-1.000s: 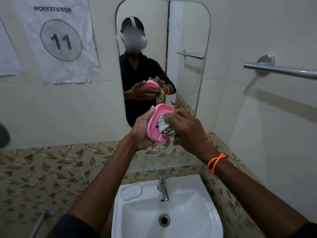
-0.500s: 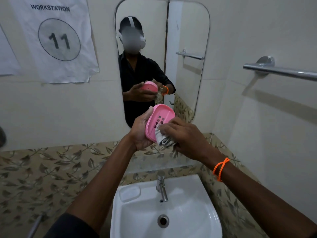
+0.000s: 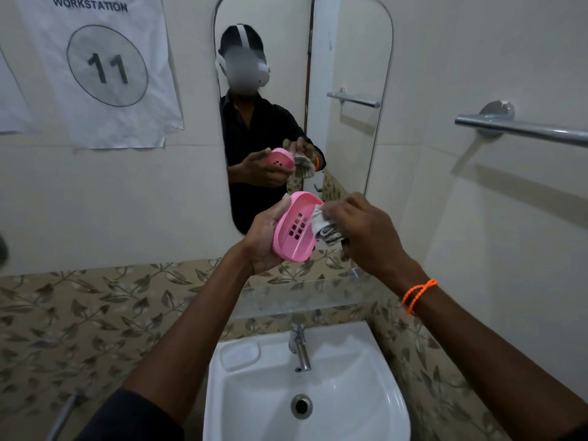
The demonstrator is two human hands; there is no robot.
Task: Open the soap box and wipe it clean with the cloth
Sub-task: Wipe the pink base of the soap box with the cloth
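A pink soap box part (image 3: 294, 227), an oval tray with a grid of drain holes, is held up in front of the mirror with its open inside facing me. My left hand (image 3: 262, 243) grips it from the left and behind. My right hand (image 3: 366, 233) holds a bunched white and grey cloth (image 3: 324, 229) and presses it against the tray's right rim. The tray's back is hidden by my left palm.
A white sink (image 3: 375, 393) with a metal tap (image 3: 300, 348) sits directly below my hands. A glass shelf (image 3: 305, 297) runs under the mirror (image 3: 346, 74). A metal towel bar (image 3: 521, 128) sticks out from the right wall. A workstation 11 sheet (image 3: 105, 68) hangs at upper left.
The cloth has slid from inside the tray to its right rim, uncovering the drain holes. The tray has tilted so its inside faces me more.
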